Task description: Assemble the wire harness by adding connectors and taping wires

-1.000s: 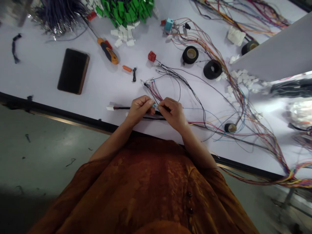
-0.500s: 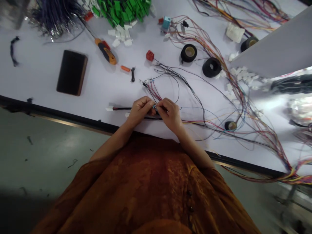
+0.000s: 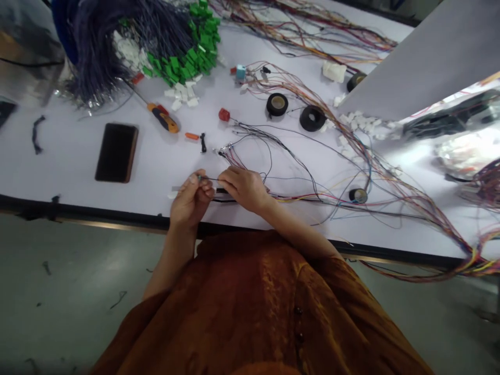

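Note:
My left hand (image 3: 190, 199) is closed in a pinch on a small blue-green connector (image 3: 199, 177), largely covered by the fingertips. A thin dark wire (image 3: 211, 179) stretches from it to my right hand (image 3: 247, 188), whose fingers are pressed together on the wire. Beneath both hands, black-sleeved wires (image 3: 224, 190) lie along the table's front edge. Just beyond my right hand is a group of red and dark wires (image 3: 235, 158) with bare metal terminals at their ends.
A red connector (image 3: 224, 114), tape rolls (image 3: 277, 104) and a long wire bundle (image 3: 394, 182) lie to the right and beyond. Left are a black phone-like slab (image 3: 116, 152), a screwdriver (image 3: 166, 120) and a pile of green connectors (image 3: 183, 65). A pale panel (image 3: 414, 57) juts in.
My hands have moved apart: the left went leftward with the connector and turned upward, and the right now grips the wire. The view has also shifted.

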{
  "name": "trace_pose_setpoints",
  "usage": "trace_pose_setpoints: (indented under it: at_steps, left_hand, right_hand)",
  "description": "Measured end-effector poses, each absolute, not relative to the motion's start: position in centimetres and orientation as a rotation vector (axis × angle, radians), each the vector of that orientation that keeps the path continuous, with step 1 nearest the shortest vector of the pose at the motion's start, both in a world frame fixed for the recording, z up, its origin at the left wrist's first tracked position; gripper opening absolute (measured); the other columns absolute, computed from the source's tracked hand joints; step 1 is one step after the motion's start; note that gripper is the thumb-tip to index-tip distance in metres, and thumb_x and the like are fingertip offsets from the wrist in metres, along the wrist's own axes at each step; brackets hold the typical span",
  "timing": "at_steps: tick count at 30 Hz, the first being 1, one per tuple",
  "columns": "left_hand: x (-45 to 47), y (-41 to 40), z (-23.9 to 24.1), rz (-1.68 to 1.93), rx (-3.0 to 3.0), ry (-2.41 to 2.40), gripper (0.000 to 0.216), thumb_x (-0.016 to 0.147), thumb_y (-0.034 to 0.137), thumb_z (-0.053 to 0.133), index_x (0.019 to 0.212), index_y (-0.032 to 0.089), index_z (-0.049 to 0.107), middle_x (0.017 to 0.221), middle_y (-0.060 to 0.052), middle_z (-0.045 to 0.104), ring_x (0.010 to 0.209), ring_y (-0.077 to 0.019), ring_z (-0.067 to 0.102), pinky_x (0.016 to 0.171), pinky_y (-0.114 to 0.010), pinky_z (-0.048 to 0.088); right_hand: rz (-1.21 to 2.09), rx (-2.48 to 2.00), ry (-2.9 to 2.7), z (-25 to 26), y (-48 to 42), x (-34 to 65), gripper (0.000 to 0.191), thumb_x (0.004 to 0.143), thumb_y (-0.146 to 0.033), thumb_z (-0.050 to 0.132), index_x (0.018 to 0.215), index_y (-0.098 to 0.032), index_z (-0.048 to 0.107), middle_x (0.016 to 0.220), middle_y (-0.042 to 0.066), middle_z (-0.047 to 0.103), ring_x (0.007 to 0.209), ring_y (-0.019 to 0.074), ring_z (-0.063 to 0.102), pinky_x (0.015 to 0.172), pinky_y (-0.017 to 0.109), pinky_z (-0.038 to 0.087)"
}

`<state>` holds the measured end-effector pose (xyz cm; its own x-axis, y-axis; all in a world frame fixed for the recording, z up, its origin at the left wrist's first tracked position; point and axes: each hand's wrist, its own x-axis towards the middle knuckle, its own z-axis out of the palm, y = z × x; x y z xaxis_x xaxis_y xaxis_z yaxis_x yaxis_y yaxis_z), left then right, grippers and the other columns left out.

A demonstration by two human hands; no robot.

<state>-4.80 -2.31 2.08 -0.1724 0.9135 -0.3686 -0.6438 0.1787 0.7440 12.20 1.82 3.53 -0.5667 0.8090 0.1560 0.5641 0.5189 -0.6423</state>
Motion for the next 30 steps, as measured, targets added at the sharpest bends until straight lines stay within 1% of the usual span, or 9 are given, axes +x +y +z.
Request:
trace_pose_setpoints:
  at_steps: [4,10,14,17,19,21,23,26,30]
  left_hand:
    - [-7.1,-2.5,2.0,1.583,0.292,1.025,0.016,0.091,0.036,0.072,0.087,0.020,0.072,0.090,-0.001,0.071,0.062,-0.0036,0.058,0.056,-0.011,0.052]
    - [-9.2,-1.9,1.2,1.624,0.188,1.012,0.022,0.099,0.038,0.061,0.087,0.021,0.069,0.076,0.003,0.068,0.060,-0.0013,0.060,0.062,-0.004,0.054]
    - [-9.0,-1.8,1.7,1.654,0.196,1.156,0.032,0.104,0.035,0.050,0.087,0.018,0.071,0.077,0.000,0.070,0.060,-0.0020,0.063,0.061,-0.005,0.056]
    - [-9.0,-2.1,2.2,1.654,0.276,1.221,0.023,0.099,0.032,0.060,0.090,0.016,0.073,0.082,-0.002,0.073,0.064,-0.0040,0.068,0.066,-0.008,0.059]
    - [-9.0,-2.2,2.4,1.643,0.343,1.243,0.017,0.091,0.034,0.071,0.091,0.016,0.073,0.083,-0.002,0.074,0.066,-0.0057,0.070,0.067,-0.010,0.060]
    - [-9.0,-2.3,2.5,1.623,0.378,1.256,0.020,0.086,0.035,0.077,0.091,0.016,0.073,0.083,-0.002,0.075,0.068,-0.0071,0.072,0.067,-0.011,0.061]
    - [-9.0,-2.2,2.5,1.607,0.393,1.269,0.020,0.085,0.034,0.077,0.092,0.016,0.073,0.083,-0.003,0.076,0.069,-0.0079,0.073,0.066,-0.011,0.061]
    - [-9.2,-1.9,2.4,1.581,0.415,1.283,0.020,0.086,0.033,0.074,0.092,0.015,0.072,0.083,-0.004,0.076,0.068,-0.0085,0.073,0.065,-0.013,0.061]
    - [-9.8,-1.3,2.1,1.542,0.469,1.252,0.030,0.080,0.040,0.079,0.093,0.013,0.072,0.084,-0.006,0.076,0.065,-0.0086,0.072,0.057,-0.013,0.058]
  right_hand:
    - [0.856,-1.130,-2.156,0.5,2.0,13.8,0.027,0.103,-0.035,0.051,0.094,-0.018,0.069,0.093,0.003,0.068,0.081,0.0119,0.060,0.071,0.024,0.038]
    - [1.008,-1.016,-1.928,-1.1,2.3,15.8,0.026,0.098,-0.037,0.057,0.086,-0.017,0.068,0.084,0.002,0.064,0.075,0.0107,0.057,0.075,0.024,0.044]
    - [0.677,-1.374,-1.738,1.3,9.4,18.2,0.023,0.100,-0.032,0.051,0.089,-0.018,0.064,0.084,0.003,0.061,0.077,0.0131,0.054,0.078,0.027,0.045]
    - [0.447,-1.729,-1.724,2.0,17.4,20.4,0.012,0.097,-0.018,0.052,0.099,-0.017,0.064,0.106,0.008,0.064,0.100,0.0162,0.056,0.096,0.032,0.044]
    - [0.405,-1.953,-1.721,1.9,21.8,21.4,0.018,0.092,-0.017,0.059,0.110,-0.013,0.061,0.121,0.013,0.060,0.112,0.0202,0.056,0.101,0.037,0.043]
    - [0.405,-2.081,-1.724,1.7,24.3,21.7,0.022,0.087,-0.013,0.062,0.109,-0.010,0.059,0.123,0.016,0.059,0.115,0.0236,0.056,0.102,0.041,0.043]
    - [0.408,-2.096,-1.750,1.6,25.1,21.0,0.018,0.084,-0.009,0.062,0.101,-0.009,0.058,0.114,0.014,0.061,0.111,0.0238,0.059,0.099,0.042,0.044]
    - [0.496,-1.933,-1.746,1.8,23.2,18.0,0.017,0.085,-0.009,0.057,0.101,-0.011,0.052,0.098,0.009,0.061,0.093,0.0165,0.060,0.085,0.035,0.047]
    - [1.234,-1.396,-1.554,2.9,15.9,12.4,0.027,0.090,-0.019,0.055,0.117,-0.020,0.050,0.080,-0.003,0.058,0.054,0.0058,0.045,0.052,0.022,0.038]
